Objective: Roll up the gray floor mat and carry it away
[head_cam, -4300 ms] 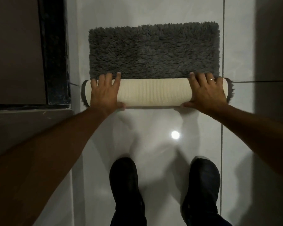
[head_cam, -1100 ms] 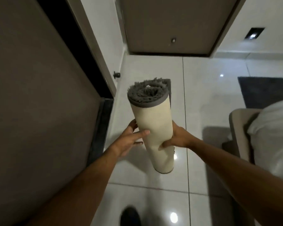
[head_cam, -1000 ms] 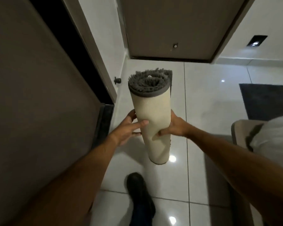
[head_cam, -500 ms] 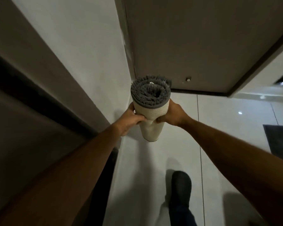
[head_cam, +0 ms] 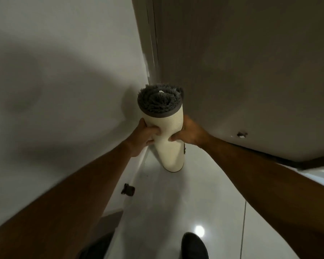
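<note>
The gray floor mat (head_cam: 165, 128) is rolled into a tight upright cylinder, cream ribbed backing outside, gray shaggy pile spiralling at its top end. I hold it out in front of me at the corner where the white wall meets the door. My left hand (head_cam: 145, 136) grips its left side and my right hand (head_cam: 190, 134) grips its right side, both around the middle. Its lower end hangs just above or on the floor near the corner; I cannot tell which.
A white wall (head_cam: 64, 90) fills the left. A brown door (head_cam: 251, 71) stands straight ahead and to the right. A small dark doorstop (head_cam: 128, 189) sits at the wall's base. Glossy white floor tiles (head_cam: 176, 212) lie below, with my dark shoe (head_cam: 194, 246) at the bottom edge.
The mat went from rolling on the floor to being held upright. In the last second I have walked closer to the corner by the door, with both hands still on the roll.
</note>
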A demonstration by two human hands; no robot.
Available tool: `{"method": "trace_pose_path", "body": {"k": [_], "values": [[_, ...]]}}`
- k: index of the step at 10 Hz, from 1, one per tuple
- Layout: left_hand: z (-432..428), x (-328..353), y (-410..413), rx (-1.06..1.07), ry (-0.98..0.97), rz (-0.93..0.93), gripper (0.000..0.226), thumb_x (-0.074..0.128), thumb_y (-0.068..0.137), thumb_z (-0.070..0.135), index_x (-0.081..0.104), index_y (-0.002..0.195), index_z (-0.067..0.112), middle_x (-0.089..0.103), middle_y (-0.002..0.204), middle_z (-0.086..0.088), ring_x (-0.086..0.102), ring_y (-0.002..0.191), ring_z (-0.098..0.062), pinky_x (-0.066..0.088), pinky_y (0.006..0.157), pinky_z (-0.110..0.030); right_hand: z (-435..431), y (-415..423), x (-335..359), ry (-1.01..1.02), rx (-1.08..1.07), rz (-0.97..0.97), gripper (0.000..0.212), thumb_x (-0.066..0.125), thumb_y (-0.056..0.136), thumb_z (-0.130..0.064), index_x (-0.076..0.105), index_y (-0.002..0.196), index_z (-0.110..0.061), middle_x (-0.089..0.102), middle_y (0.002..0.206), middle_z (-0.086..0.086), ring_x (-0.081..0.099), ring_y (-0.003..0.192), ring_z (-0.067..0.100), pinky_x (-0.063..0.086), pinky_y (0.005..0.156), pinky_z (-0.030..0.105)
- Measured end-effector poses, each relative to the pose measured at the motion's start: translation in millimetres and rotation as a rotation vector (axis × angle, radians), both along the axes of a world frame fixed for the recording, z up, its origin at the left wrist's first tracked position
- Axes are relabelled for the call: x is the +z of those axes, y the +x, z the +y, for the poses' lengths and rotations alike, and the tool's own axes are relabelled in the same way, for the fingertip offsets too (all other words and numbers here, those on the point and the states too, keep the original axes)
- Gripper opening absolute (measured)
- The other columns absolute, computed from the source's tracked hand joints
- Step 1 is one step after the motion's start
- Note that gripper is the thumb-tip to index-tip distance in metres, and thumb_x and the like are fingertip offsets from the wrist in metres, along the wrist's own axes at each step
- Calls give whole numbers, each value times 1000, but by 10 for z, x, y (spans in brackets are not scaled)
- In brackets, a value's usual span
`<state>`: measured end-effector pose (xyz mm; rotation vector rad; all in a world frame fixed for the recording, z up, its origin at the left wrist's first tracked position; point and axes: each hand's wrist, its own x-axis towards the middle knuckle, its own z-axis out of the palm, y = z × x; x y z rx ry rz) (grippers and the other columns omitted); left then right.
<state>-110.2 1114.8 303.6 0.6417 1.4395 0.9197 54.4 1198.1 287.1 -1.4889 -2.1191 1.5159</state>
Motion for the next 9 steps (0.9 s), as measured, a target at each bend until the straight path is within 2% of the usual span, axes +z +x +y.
{"method": "trace_pose_path", "body": {"k": [1,2,3,4,5,6,7,8,9], "values": [[246,-161,-37,76,-66,15,71,62,75,8,38,139,29,55,138,-2,53,127,-26,46,106,-47,281,-172,-200,-26,3,-11,94,89,63,-5,39,143,-6,53,140,15,53,129,34,48,103,50],[440,-274,9,232,-89,30,66,56,94,5,27,150,23,45,149,-8,45,135,-28,40,112,-46,472,-288,-382,-61,-44,-17,79,78,78,-8,35,145,-8,50,143,15,49,131,34,45,107,50],[625,-346,3,361,-106,137,72,62,95,19,20,154,16,37,154,-11,40,139,-32,36,114,-50,638,-465,-439,-1,-57,-14,61,67,88,-9,40,143,-7,52,143,17,50,131,35,44,108,46],[780,-373,-37,341,-221,218,69,56,97,38,23,154,19,42,151,-12,48,132,-34,45,107,-52,810,-602,-466,35,-65,-79,63,63,93,-15,33,149,-8,46,148,15,46,136,35,41,111,43],[909,-374,-64,285,-260,232,62,52,98,41,28,151,20,47,146,-12,53,126,-34,46,106,-50,929,-579,-478,-3,-81,-161,71,64,94,-25,26,153,-13,45,151,15,46,136,36,42,110,44],[930,-333,-74,277,-303,194,63,54,98,41,27,152,24,49,142,-7,55,122,-31,46,106,-46,974,-505,-490,-15,-108,-184,69,72,88,-29,38,146,-11,52,145,15,51,131,35,46,106,45],[881,-311,-51,290,-264,181,66,59,96,32,26,153,25,50,139,-9,54,122,-30,46,106,-42,920,-452,-426,-55,-104,-160,74,77,83,-24,39,145,-10,53,144,14,52,131,35,47,106,46],[890,-272,-24,379,-167,188,76,66,92,20,22,154,21,42,149,-15,47,133,-34,40,112,-49,865,-412,-367,-86,-101,-102,79,80,80,-16,37,147,-9,51,146,14,50,133,35,45,108,46],[890,-205,41,433,-187,247,90,71,89,21,12,157,16,32,157,-16,39,140,-35,37,114,-50,811,-367,-279,-64,-83,-68,81,80,81,-15,35,149,-10,49,149,13,47,136,34,43,110,44]]}}
